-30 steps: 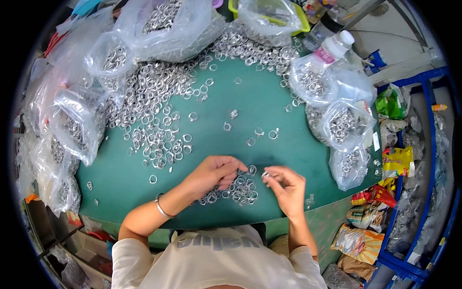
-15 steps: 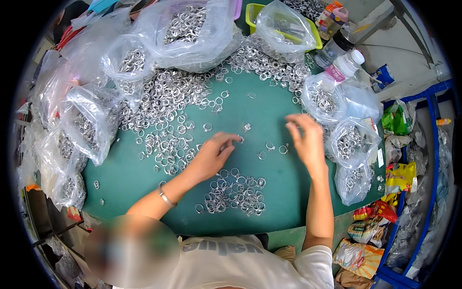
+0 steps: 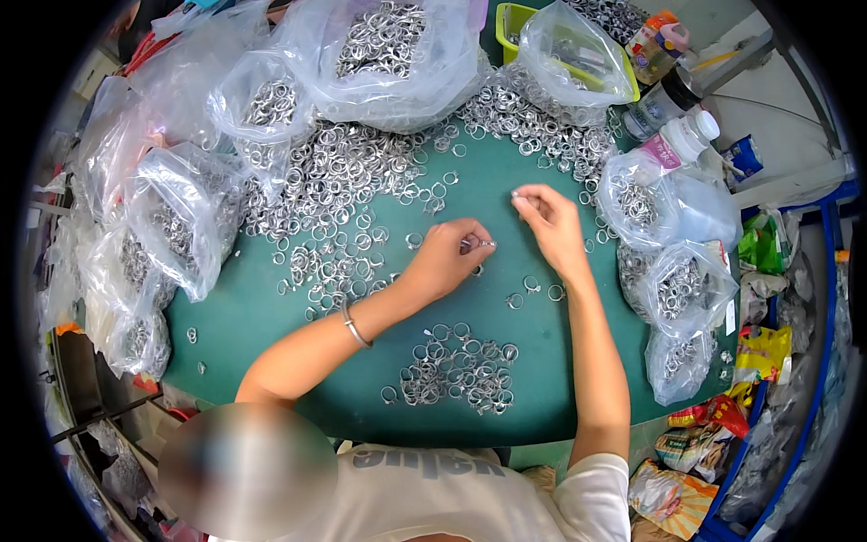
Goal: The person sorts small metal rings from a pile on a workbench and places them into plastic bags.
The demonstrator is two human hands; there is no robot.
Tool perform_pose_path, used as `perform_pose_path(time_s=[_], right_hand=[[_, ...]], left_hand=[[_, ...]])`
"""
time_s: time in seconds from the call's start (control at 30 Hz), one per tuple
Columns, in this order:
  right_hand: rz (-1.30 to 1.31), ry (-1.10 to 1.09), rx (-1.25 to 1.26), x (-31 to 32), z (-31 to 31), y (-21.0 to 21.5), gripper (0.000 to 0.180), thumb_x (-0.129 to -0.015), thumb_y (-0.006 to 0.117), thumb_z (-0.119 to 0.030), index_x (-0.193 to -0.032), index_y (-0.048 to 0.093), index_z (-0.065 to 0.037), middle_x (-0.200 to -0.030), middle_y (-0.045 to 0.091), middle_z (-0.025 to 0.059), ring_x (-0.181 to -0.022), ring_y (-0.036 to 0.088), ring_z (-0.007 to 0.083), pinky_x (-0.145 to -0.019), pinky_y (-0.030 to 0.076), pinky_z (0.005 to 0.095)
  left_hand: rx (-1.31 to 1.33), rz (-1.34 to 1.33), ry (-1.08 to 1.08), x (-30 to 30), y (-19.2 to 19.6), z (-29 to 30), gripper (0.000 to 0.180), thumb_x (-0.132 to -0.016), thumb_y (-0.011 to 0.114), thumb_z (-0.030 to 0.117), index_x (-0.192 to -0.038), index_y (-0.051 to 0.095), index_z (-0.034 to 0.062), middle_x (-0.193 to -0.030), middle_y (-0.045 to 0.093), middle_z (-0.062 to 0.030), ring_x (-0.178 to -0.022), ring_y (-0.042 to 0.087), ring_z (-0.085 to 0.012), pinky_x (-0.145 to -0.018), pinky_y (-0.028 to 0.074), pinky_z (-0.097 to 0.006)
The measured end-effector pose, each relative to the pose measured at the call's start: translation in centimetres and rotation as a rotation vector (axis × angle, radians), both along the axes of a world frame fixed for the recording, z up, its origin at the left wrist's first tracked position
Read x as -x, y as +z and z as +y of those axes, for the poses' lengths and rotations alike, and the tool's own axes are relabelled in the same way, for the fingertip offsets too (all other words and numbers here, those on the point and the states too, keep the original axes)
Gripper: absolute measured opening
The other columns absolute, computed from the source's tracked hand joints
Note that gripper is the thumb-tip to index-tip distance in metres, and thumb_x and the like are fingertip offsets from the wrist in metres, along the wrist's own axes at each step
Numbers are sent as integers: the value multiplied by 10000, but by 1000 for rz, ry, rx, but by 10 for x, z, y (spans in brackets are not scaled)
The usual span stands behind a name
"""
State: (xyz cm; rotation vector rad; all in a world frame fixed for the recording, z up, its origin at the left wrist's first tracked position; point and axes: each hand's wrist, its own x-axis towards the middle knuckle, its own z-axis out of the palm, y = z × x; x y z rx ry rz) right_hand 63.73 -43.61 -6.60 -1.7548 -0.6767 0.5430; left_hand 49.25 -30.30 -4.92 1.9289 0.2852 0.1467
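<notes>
1. Near the middle of the green bench [image 3: 271, 316], the left hand [image 3: 447, 257] is curled almost closed, and its fingertips pinch a small metal ring [image 3: 485, 244] just above the surface.
2. The right hand [image 3: 549, 226] is a little further toward the far edge, with the fingers bent together. It seems to pinch something small at its fingertips, but I cannot tell for sure what it is.
3. A few loose rings [image 3: 531, 287] lie single on the bench just under both hands, apart from each other.
4. A small pile of rings [image 3: 461, 366] lies near the front edge, between the two forearms. A much bigger spread of rings [image 3: 343, 190] covers the far left part of the bench.
5. Clear plastic bags with rings [image 3: 181, 226] stand along the left edge and the far edge, and more bags [image 3: 677, 289] are at the right edge, beside a plastic bottle [image 3: 673, 144].
6. In my judgement, the ring in the left hand could slip out, because the grip is only at the fingertips. It could then roll among the loose rings and be hard to find again.
7. I think the forearms could also push the small pile, since it lies close between them, and rings near the front edge could fall off the bench.
</notes>
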Motion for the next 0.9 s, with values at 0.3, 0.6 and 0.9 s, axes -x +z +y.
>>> perform_pose_path(time_s=[0.3, 0.6, 0.9], right_hand=[[753, -57, -328, 94, -62, 28, 217, -920, 560, -66, -1113, 574, 33, -1016, 644, 125, -843, 610, 149, -710, 492, 253], [-482, 72, 156, 139, -86, 31, 185, -745, 680, 13, -928, 665, -13, -967, 640, 101, -897, 575, 268, -803, 465, 356], [-714, -58, 367, 111, -79, 28, 264, -743, 683, -8, -1003, 641, -26, -1119, 576, 123, -1027, 514, 323, -888, 411, 401]], left_hand=[[340, 31, -103, 37, 5, -11, 89, -901, 582, 49, -977, 610, 13, -852, 565, 8, -721, 472, -41, -625, 406, -200], [902, 260, -100, 56, 6, -5, 201, -966, 517, 159, -1017, 622, -5, -914, 592, -31, -783, 517, -86, -700, 449, -235], [935, 298, -66, 60, 11, -12, 224, -945, 557, 170, -1035, 633, -19, -986, 642, -64, -851, 581, -115, -739, 487, -258]])
